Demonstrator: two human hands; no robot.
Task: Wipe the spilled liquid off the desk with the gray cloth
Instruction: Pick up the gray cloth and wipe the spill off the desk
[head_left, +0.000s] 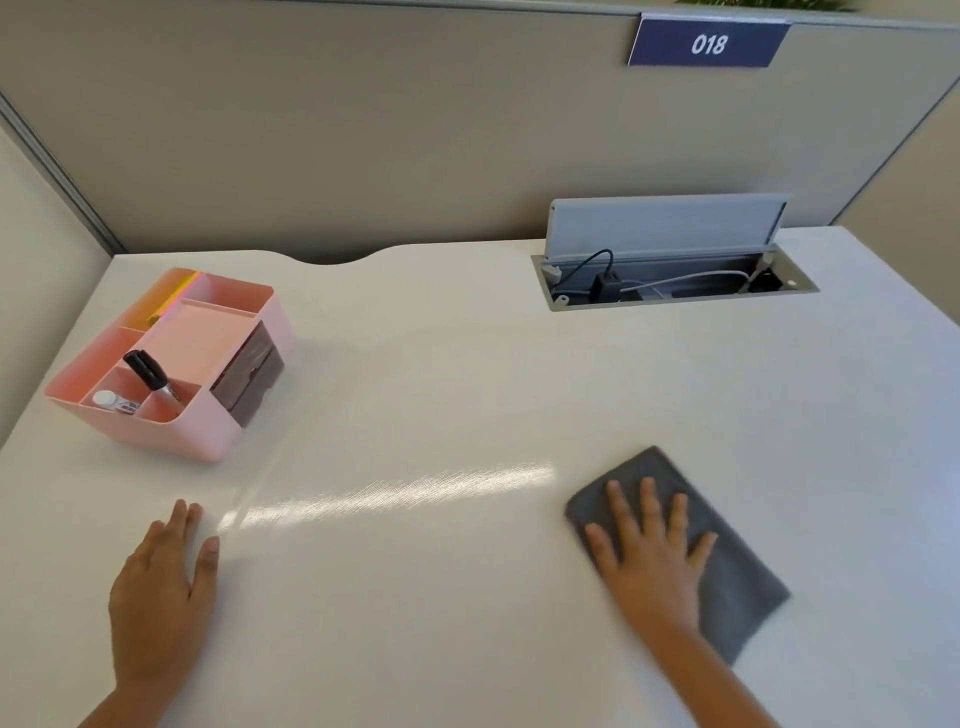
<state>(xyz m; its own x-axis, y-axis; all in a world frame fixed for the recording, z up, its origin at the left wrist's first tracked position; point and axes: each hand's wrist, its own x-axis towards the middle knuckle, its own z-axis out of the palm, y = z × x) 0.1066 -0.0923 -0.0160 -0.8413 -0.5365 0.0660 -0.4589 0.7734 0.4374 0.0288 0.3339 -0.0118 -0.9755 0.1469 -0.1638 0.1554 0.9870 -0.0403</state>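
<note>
The gray cloth (737, 577) lies folded flat on the white desk (467, 374) at the near right. My right hand (649, 556) presses down on it with the palm flat and fingers spread. My left hand (161, 587) rests flat on the bare desk at the near left, fingers together, holding nothing. A shiny streak (395, 493) runs across the desk between the two hands, from near the left fingertips to just left of the cloth. I cannot tell whether it is liquid or reflected light.
A pink desk organiser (218, 415) with a black marker (150, 374) stands at the far left. An open cable box (675, 280) with plugs and wires is set into the desk at the far right. Partition walls enclose the back and sides.
</note>
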